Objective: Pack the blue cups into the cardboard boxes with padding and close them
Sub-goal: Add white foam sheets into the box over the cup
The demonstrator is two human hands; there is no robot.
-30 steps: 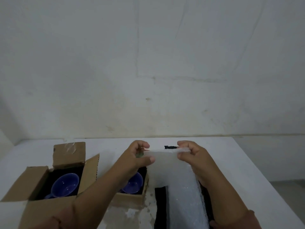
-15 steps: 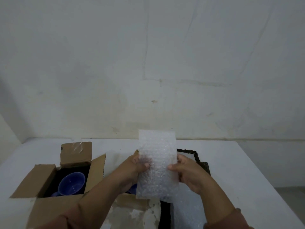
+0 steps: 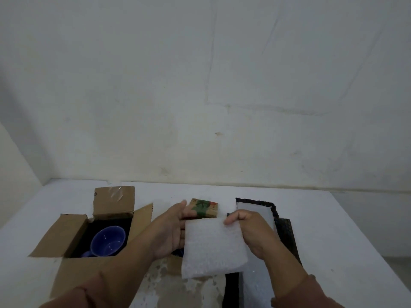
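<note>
A folded white bubble-wrap pad [image 3: 213, 247] lies flat between my hands over the second cardboard box [image 3: 203, 208], hiding most of it and the cup inside. My right hand [image 3: 251, 232] grips the pad's far right corner. My left hand [image 3: 171, 230] rests flat against its left edge, fingers spread. On the left, an open cardboard box [image 3: 73, 232] with raised flaps holds a blue cup [image 3: 109, 241] on dark padding.
A stack of black foam and white bubble-wrap sheets [image 3: 260, 210] lies on the right of the white table [image 3: 344, 241]. The wall stands close behind the table. The table's right edge drops off near the sheets.
The bubble wrap went from held upright in front of me to folded and laid down flat over the second box. Both hands came down with it.
</note>
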